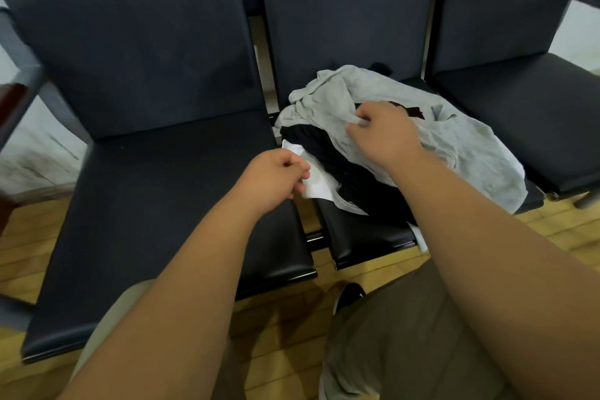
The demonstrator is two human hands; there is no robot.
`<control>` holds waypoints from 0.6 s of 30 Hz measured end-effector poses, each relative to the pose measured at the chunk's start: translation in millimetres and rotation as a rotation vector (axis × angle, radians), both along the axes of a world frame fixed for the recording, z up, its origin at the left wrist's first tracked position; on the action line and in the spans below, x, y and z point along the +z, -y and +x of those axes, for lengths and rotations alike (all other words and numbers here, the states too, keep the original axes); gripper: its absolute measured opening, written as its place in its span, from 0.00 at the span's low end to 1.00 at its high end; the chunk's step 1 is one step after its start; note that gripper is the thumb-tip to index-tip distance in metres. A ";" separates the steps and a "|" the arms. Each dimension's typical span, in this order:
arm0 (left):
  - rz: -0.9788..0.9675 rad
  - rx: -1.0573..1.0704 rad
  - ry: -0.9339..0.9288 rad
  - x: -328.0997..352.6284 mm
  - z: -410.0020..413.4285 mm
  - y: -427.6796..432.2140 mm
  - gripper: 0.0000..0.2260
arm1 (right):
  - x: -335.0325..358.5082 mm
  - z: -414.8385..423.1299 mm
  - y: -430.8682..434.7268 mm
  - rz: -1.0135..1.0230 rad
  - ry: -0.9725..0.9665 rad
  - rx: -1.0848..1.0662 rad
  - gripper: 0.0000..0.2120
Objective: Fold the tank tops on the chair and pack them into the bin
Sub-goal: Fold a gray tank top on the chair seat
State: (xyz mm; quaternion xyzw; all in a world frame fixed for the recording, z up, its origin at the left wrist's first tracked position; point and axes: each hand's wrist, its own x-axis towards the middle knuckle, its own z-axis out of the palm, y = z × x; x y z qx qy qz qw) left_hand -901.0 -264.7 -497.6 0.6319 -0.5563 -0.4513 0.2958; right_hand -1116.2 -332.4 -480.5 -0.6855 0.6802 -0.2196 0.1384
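A heap of tank tops lies on the middle chair seat (363, 237). A grey tank top (454, 140) is on top, a black one (350, 169) under it, and a white one (316, 182) sticks out at the left edge. My right hand (383, 133) pinches a fold of the grey top near the heap's middle. My left hand (272, 182) hovers with curled fingers at the gap between the seats, just beside the white top; whether it touches the cloth is unclear. No bin is in view.
A dark padded seat (162, 204) stands to the left of the heap, another seat (526, 114) to the right. Backrests rise behind all three. Wooden floor (282, 334) lies below, with my knees and a black shoe (349, 295) in front.
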 end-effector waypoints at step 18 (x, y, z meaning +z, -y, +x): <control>-0.158 -0.064 0.274 58.9 114.6 -82.0 0.10 | 58.1 120.5 -117.7 -0.054 0.466 0.693 0.03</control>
